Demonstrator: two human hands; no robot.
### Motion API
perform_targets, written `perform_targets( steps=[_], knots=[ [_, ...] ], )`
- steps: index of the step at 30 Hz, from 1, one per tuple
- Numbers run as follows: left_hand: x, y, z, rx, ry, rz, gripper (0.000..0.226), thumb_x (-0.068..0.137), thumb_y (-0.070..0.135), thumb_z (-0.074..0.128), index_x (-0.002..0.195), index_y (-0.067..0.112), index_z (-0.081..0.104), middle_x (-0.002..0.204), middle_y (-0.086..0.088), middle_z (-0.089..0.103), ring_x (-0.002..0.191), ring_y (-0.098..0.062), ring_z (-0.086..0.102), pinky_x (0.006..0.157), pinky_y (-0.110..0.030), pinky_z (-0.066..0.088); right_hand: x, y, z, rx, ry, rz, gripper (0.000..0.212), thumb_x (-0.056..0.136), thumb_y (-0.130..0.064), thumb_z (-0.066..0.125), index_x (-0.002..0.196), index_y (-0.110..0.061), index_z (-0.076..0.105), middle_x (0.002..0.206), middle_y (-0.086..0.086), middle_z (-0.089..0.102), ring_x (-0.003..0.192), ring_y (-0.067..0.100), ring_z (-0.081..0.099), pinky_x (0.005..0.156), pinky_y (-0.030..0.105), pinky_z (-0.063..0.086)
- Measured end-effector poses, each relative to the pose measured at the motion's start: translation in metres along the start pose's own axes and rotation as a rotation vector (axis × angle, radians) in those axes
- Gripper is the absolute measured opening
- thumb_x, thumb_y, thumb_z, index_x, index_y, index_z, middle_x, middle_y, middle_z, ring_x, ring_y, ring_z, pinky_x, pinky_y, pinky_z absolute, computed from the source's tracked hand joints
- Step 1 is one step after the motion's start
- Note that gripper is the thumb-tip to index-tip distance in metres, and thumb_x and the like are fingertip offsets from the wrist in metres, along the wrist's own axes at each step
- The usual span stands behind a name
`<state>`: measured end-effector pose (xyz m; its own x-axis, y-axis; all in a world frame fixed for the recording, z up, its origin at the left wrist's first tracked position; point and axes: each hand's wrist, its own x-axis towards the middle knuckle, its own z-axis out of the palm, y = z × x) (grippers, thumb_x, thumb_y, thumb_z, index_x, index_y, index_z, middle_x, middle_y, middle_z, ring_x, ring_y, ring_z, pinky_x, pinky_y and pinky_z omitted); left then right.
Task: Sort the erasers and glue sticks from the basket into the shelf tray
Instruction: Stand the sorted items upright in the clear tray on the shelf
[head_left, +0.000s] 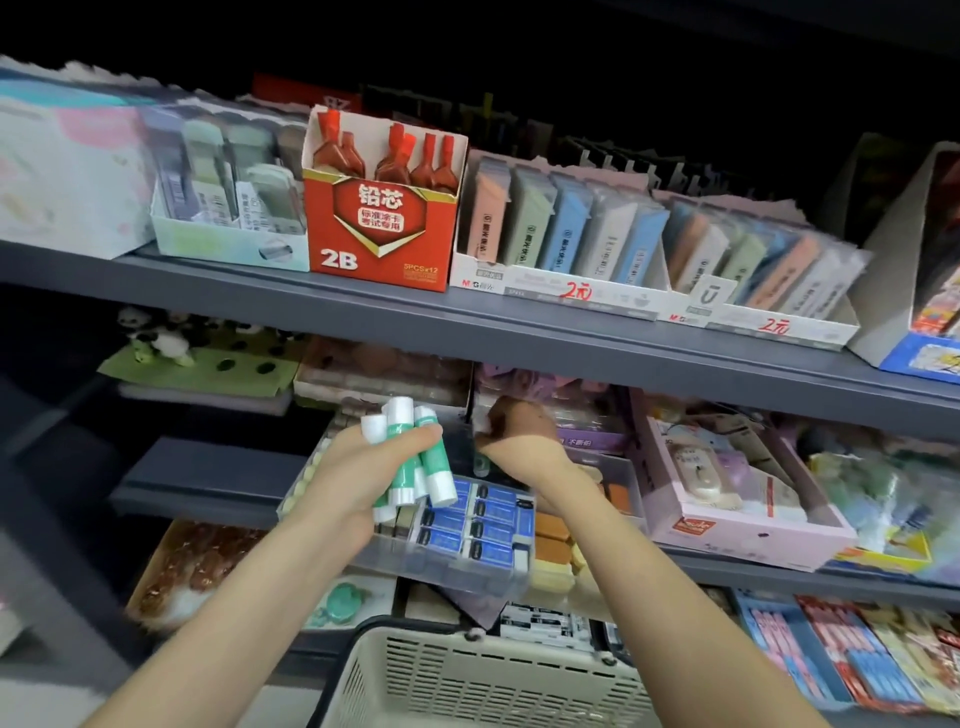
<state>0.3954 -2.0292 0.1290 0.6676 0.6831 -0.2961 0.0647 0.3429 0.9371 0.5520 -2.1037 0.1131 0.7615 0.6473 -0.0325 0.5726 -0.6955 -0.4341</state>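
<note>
**Desk:** What's in front of you?

**Operator:** I see dark grey metal shop shelves (519, 325) packed with stationery. A red cardboard box marked 2B (379, 228) stands on the upper shelf, in the upper centre-left of the frame.

**Desk:** And the hands?

**Operator:** The left hand (358, 467) is left of centre. Its fingers are curled round a bundle of green-and-white glue sticks (415, 462), which it holds tilted with the white caps pointing up. The bundle hangs just above the left part of a clear plastic tray (395, 561) on the middle shelf.

**Desk:** What's in the tray?

**Operator:** I can see rows of white erasers in blue sleeves (467, 525), packed side by side in its right half. Below it, at the bottom centre, is the cream slotted plastic basket (467, 680). From here I see only its rim and wall, not what's inside.

**Desk:** The right hand?

**Operator:** The right hand (519, 423) is at centre, reaching towards the back of the tray under the upper shelf. It's bent at the wrist and blurred, with the fingers turned away from me, so I can't tell whether it's holding anything.

**Desk:** Anything further right?

**Operator:** Tan and pale yellow blocks (556, 551) sit just beside the blue erasers. Beyond them is a pale pink cardboard display box (727, 525) on the same shelf.
</note>
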Motion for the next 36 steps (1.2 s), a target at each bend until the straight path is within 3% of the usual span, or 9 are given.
perform_targets(
  steps=[5, 12, 16, 23, 26, 28, 30, 33, 36],
  knots=[
    [0.003, 0.000, -0.011, -0.007, 0.027, -0.029, 0.014, 0.079, 0.019, 0.074, 0.088, 0.015, 0.063, 0.078, -0.005, 0.064, 0.066, -0.019, 0.058, 0.059, -0.027, 0.041, 0.003, -0.001, 0.001, -0.073, 0.002, -0.035, 0.008, 0.085, -0.023, 0.058, 0.086, -0.016, 0.055, 0.083, 0.004, 0.055, 0.077, 0.023, 0.050, 0.065, 0.022, 0.033],
    [0.006, 0.001, -0.019, 0.009, 0.045, -0.013, 0.013, 0.080, 0.019, 0.074, 0.086, 0.015, 0.063, 0.077, -0.004, 0.064, 0.067, -0.018, 0.057, 0.062, -0.028, 0.041, 0.002, -0.006, 0.004, -0.117, 0.002, -0.132, 0.027, 0.088, -0.021, 0.053, 0.114, -0.022, 0.059, 0.102, 0.007, 0.065, 0.094, 0.028, 0.059, 0.071, 0.024, 0.039],
    [0.010, -0.001, -0.021, 0.018, 0.050, -0.021, 0.018, 0.078, 0.021, 0.075, 0.090, 0.013, 0.065, 0.080, -0.006, 0.065, 0.070, -0.021, 0.058, 0.068, -0.031, 0.042, 0.005, -0.012, 0.010, -0.087, 0.029, -0.116, 0.013, 0.092, -0.023, 0.046, 0.093, -0.019, 0.058, 0.089, 0.009, 0.062, 0.078, 0.026, 0.051, 0.065, 0.025, 0.036],
    [0.011, -0.003, -0.015, -0.006, 0.037, -0.025, 0.013, 0.080, 0.019, 0.074, 0.084, 0.015, 0.063, 0.076, -0.004, 0.063, 0.065, -0.018, 0.057, 0.061, -0.026, 0.040, 0.016, -0.023, 0.012, -0.248, 0.035, -0.124, 0.025, 0.092, -0.026, 0.055, 0.115, -0.025, 0.065, 0.110, 0.007, 0.067, 0.101, 0.028, 0.061, 0.077, 0.028, 0.044],
    [0.011, -0.004, -0.013, -0.009, 0.033, -0.028, 0.013, 0.078, 0.020, 0.075, 0.084, 0.015, 0.064, 0.076, -0.005, 0.064, 0.067, -0.020, 0.058, 0.067, -0.031, 0.042, 0.015, -0.024, 0.015, -0.303, 0.028, -0.117, 0.032, 0.091, -0.031, 0.055, 0.123, -0.029, 0.059, 0.114, 0.004, 0.066, 0.103, 0.027, 0.061, 0.080, 0.029, 0.047],
    [0.012, -0.005, -0.011, -0.025, 0.032, -0.038, 0.015, 0.078, 0.020, 0.076, 0.087, 0.014, 0.065, 0.079, -0.007, 0.066, 0.070, -0.023, 0.059, 0.073, -0.037, 0.046, 0.002, -0.022, 0.011, -0.213, 0.086, -0.115, 0.033, 0.091, -0.030, 0.055, 0.124, -0.029, 0.057, 0.112, 0.003, 0.067, 0.101, 0.026, 0.061, 0.080, 0.029, 0.047],
    [0.012, -0.005, -0.009, -0.059, 0.030, -0.049, 0.017, 0.078, 0.019, 0.075, 0.090, 0.013, 0.065, 0.081, -0.008, 0.067, 0.071, -0.024, 0.060, 0.075, -0.039, 0.047, -0.020, -0.017, 0.007, 0.093, 0.145, -0.126, 0.026, 0.092, -0.030, 0.055, 0.114, -0.021, 0.064, 0.101, 0.004, 0.069, 0.091, 0.024, 0.062, 0.077, 0.028, 0.048],
    [0.012, -0.006, -0.004, -0.083, -0.003, -0.037, 0.016, 0.080, 0.016, 0.073, 0.092, 0.010, 0.064, 0.078, -0.009, 0.067, 0.069, -0.023, 0.061, 0.070, -0.036, 0.046, -0.062, -0.015, -0.001, 0.600, -0.050, -0.143, 0.024, 0.092, -0.029, 0.059, 0.105, -0.011, 0.067, 0.079, 0.002, 0.067, 0.064, 0.015, 0.060, 0.067, 0.033, 0.054],
    [0.008, -0.006, 0.004, -0.093, -0.038, -0.025, 0.014, 0.080, 0.009, 0.072, 0.091, 0.007, 0.064, 0.080, -0.014, 0.066, 0.069, -0.023, 0.062, 0.067, -0.034, 0.047, -0.087, -0.013, -0.006, 0.763, -0.194, -0.121, 0.033, 0.089, -0.018, 0.065, 0.120, -0.011, 0.058, 0.074, 0.003, 0.061, 0.053, 0.005, 0.057, 0.057, 0.023, 0.050]
  ],
)
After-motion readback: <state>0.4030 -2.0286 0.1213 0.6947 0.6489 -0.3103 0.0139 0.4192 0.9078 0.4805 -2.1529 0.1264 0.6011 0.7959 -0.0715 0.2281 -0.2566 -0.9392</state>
